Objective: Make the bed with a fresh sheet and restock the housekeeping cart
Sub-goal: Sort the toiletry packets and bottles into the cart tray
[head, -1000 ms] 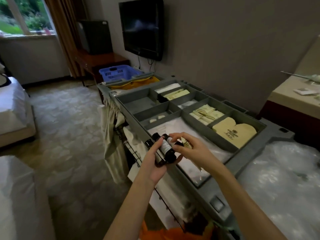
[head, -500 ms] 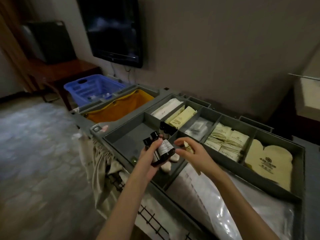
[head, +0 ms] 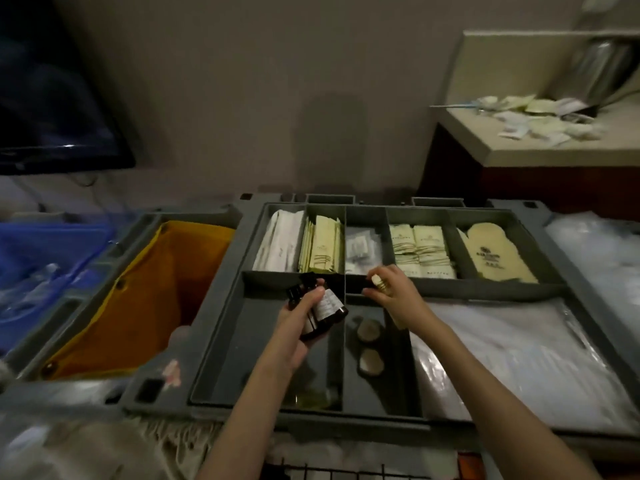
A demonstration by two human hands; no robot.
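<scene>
The grey housekeeping cart tray fills the middle of the view, split into compartments. My left hand grips several small dark toiletry bottles with pale labels over the front left compartment. My right hand pinches a small cream-coloured item over the divider just behind the narrow middle compartment. Two round pale soaps lie in that narrow compartment. The back row holds white packets, cream packets, clear sachets, banded cream packs and cream mitts.
An orange laundry bag hangs at the cart's left, with a blue plastic basket beyond it. Clear plastic bags lie in the front right compartment. A counter with scattered packets stands back right. A dark TV hangs on the wall at left.
The view has swung right and down, squarely onto the cart tray. Both hands moved further over the tray; my right hand drew apart from the bottles toward the back divider.
</scene>
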